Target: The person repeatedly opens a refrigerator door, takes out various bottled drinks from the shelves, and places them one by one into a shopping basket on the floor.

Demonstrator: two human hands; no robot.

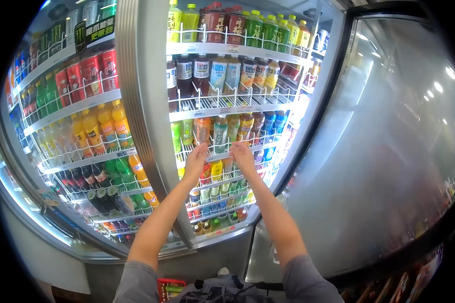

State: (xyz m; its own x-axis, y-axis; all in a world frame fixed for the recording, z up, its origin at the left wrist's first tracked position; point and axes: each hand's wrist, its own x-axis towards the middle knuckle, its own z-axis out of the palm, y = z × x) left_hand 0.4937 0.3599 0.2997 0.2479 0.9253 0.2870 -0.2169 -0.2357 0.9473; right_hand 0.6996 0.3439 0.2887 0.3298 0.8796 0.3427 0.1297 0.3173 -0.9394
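Both of my arms reach forward into the drinks fridge, to the front of its third shelf. My left hand (196,157) is at the shelf's front edge, just below an orange bottle (202,130), fingers pressed together. My right hand (243,157) is at the same edge, fingers bent inward, below a bottle with a yellow-orange label (245,126). Between the hands stands an upright bottle with a green and white label (220,132). A white wire guard (220,147) runs along the shelf front. What the fingertips grip, if anything, is too small to tell.
The fridge's glass door (379,146) stands swung out on the right. Left of the metal divider (141,101) are more shelves of cans and bottles. Tea bottles (247,76) line the shelf above. A red basket (170,289) is on the floor near my feet.
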